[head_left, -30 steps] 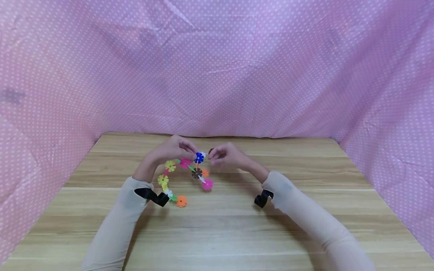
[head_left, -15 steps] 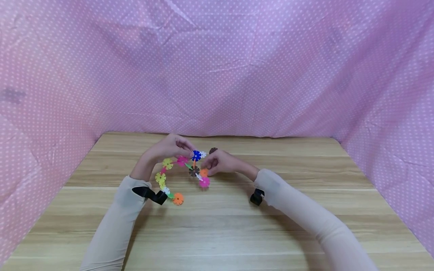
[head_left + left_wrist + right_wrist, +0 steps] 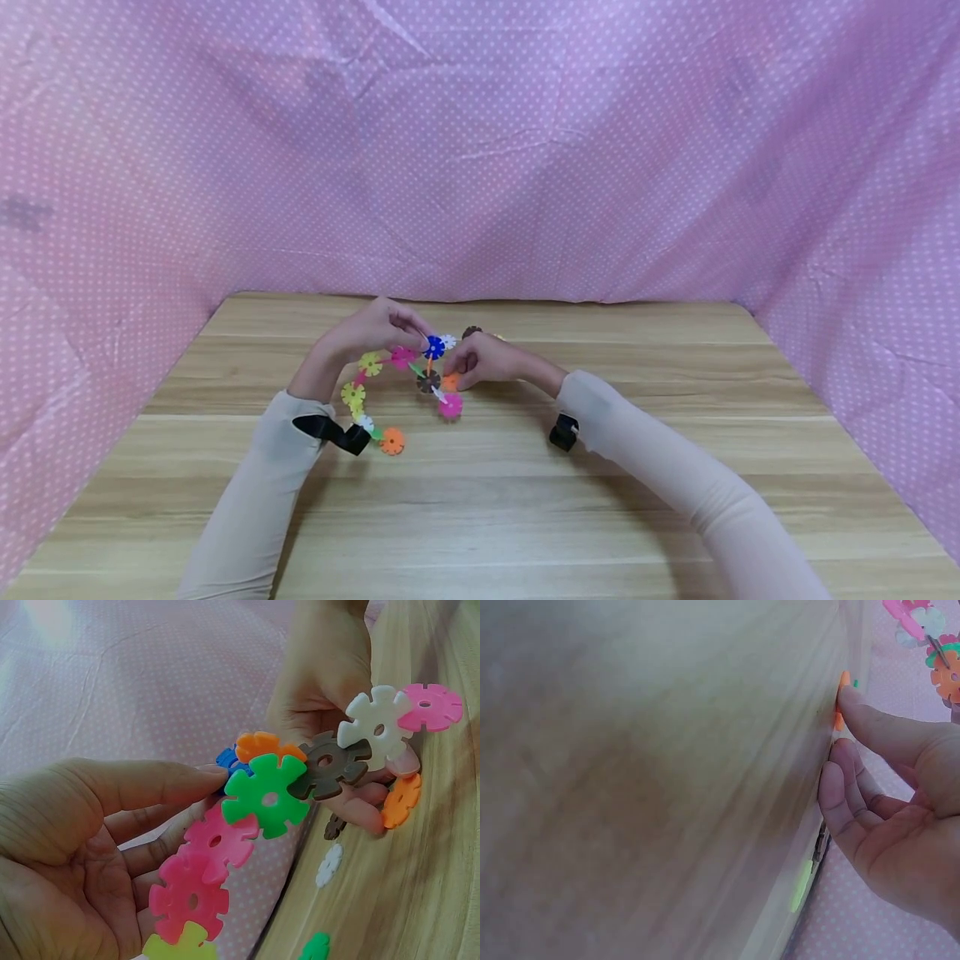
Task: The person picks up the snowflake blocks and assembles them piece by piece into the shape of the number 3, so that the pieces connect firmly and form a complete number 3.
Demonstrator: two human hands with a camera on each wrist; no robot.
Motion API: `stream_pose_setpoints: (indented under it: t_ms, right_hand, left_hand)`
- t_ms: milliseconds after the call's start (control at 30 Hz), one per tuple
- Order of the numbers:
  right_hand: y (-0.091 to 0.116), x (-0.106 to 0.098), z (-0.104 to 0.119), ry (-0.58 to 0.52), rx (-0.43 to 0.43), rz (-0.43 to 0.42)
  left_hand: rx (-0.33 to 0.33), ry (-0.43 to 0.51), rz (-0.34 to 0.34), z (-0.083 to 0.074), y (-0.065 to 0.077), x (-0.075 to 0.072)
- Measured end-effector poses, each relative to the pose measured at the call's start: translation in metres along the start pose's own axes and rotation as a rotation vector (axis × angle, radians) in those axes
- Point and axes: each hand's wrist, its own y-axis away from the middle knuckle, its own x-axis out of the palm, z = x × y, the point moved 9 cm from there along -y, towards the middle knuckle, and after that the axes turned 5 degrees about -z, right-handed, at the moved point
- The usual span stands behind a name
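Observation:
My left hand (image 3: 375, 327) pinches a blue snowflake disc (image 3: 433, 347) between thumb and fingertips. From it a curved chain of interlocked notched discs hangs, with green (image 3: 267, 796), dark brown (image 3: 327, 765), white (image 3: 379, 729), pink (image 3: 189, 896) and yellow discs (image 3: 352, 394) among them. An orange disc (image 3: 392, 442) ends the chain nearest me. Just right of the chain, my right hand (image 3: 487, 358) pinches a separate orange disc (image 3: 403, 800) low at the tabletop. In the right wrist view the thumb lies against this disc (image 3: 451, 382), seen edge-on; the forefinger is partly hidden.
Beyond the hands, a loose white disc (image 3: 447, 342), a brown disc (image 3: 472, 331) and a partly hidden yellow piece (image 3: 499, 337) lie on the wooden table (image 3: 495, 517). The left wrist view also shows a loose green disc (image 3: 315, 946). Pink dotted cloth (image 3: 480, 167) surrounds the table.
My right hand has moved left and nearer, from beside the loose brown disc to the orange disc, and has taken hold of it. My left hand and the chain have shifted slightly left.

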Motion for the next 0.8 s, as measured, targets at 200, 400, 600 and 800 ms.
stream_pose_setpoints:
  t_ms: [200,400,600,800]
  right_hand:
    - [0.003,-0.008,-0.005,0.016,0.042,-0.051]
    - [0.012,-0.022,-0.009,-0.024,0.067,-0.149]
    - [0.022,-0.044,-0.017,-0.125,0.094,-0.271]
    - [0.036,-0.067,-0.019,-0.281,0.077,-0.431]
  left_hand:
    - [-0.022,0.038,-0.009,0.001,-0.001,0.005]
    - [-0.042,0.084,-0.055,0.005,-0.007,0.01]
    - [-0.062,0.122,-0.106,0.007,-0.012,0.017]
    - [-0.077,0.202,-0.122,0.003,-0.014,0.027]
